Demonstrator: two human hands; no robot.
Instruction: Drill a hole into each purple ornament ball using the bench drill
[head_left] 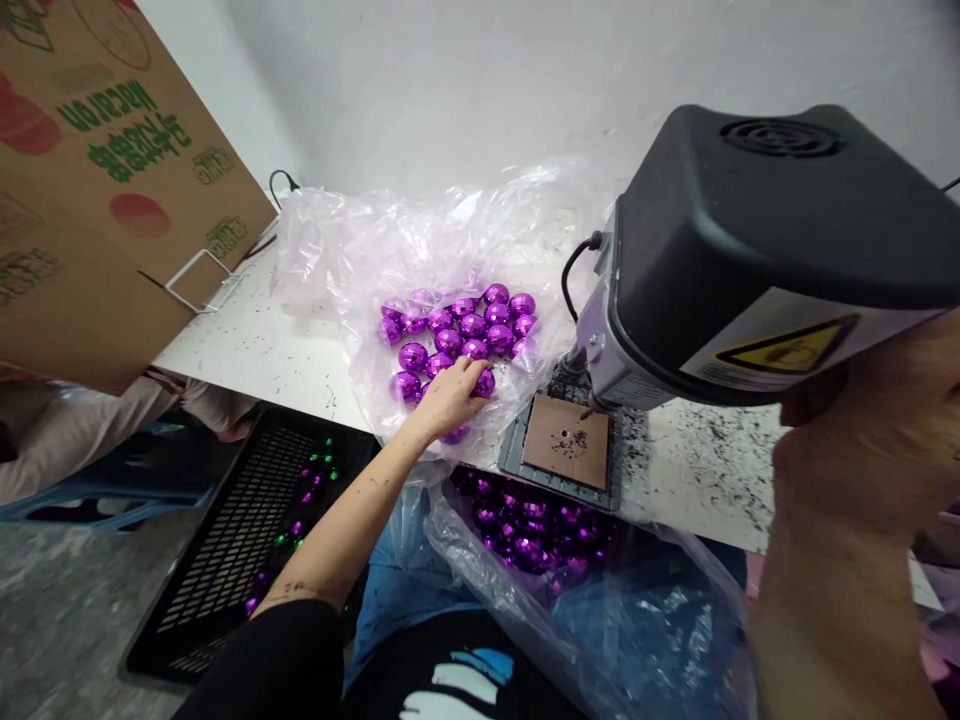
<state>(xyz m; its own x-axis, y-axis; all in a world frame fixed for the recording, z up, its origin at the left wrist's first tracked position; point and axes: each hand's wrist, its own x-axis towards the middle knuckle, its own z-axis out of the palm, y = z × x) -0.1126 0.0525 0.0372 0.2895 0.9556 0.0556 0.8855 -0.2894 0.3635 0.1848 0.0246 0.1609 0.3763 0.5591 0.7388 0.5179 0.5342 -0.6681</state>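
My left hand (pixel 450 398) reaches over a pile of shiny purple mirror balls (pixel 448 342) lying on clear plastic film (pixel 330 250). Its thumb and fingers are closed around one purple mirror ball (pixel 484 383) at the pile's near right. On the right stands a bench drill press (pixel 757 250) with a black motor housing. My right hand (pixel 877 400) is raised against its right side, with the fingers hidden behind the housing. Beneath the drill's tip, a brown square board (pixel 551 440) with a small hole rests on the grey base (pixel 514 445).
Below the table edge, a clear plastic bag (pixel 480 570) across my lap holds many more purple balls (pixel 532 520). A black crate (pixel 217 540) with purple and green bits stands at lower left. A cardboard box (pixel 112 250) and another person's sleeve (pixel 214 400) are left. Dark shavings litter the white table (pixel 705 470).
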